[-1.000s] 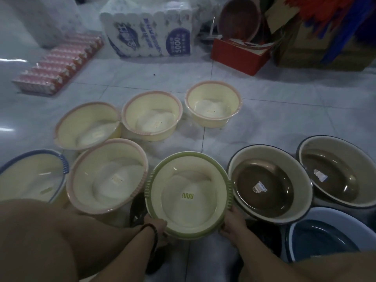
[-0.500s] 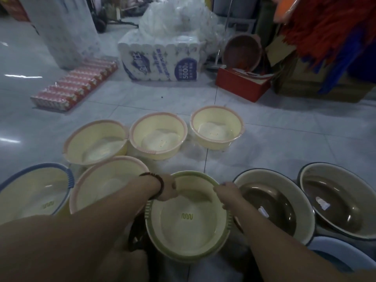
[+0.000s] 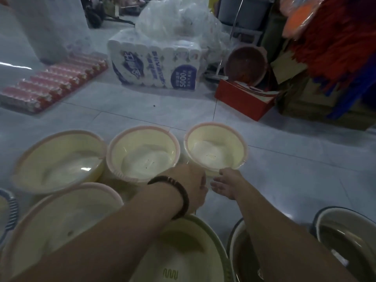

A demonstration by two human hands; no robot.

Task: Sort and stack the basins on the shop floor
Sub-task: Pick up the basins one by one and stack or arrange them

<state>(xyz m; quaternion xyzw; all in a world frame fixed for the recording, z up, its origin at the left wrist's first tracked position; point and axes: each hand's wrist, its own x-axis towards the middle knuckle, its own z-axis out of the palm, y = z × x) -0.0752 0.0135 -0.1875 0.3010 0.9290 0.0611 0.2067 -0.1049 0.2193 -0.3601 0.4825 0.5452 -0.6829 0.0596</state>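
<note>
Small pink-rimmed basin (image 3: 215, 147) stands in front of the tissue pack (image 3: 154, 66) marked "5000"; right hand (image 3: 228, 183), fingers loose, touches its near rim, left hand (image 3: 193, 186) beside it, grip there cannot be told.

The only legible number was "5000", white on a dark blue roundel (image 3: 184, 77) at the lower right of the front of the white pack of paper rolls (image 3: 142, 51). The larger blue lettering on the pack, left of that roundel, was too blurred to read. Well nearer than the pack, a green-rimmed basin (image 3: 183, 251) bore a green wavy-line mark (image 3: 170, 274) inside.
</note>
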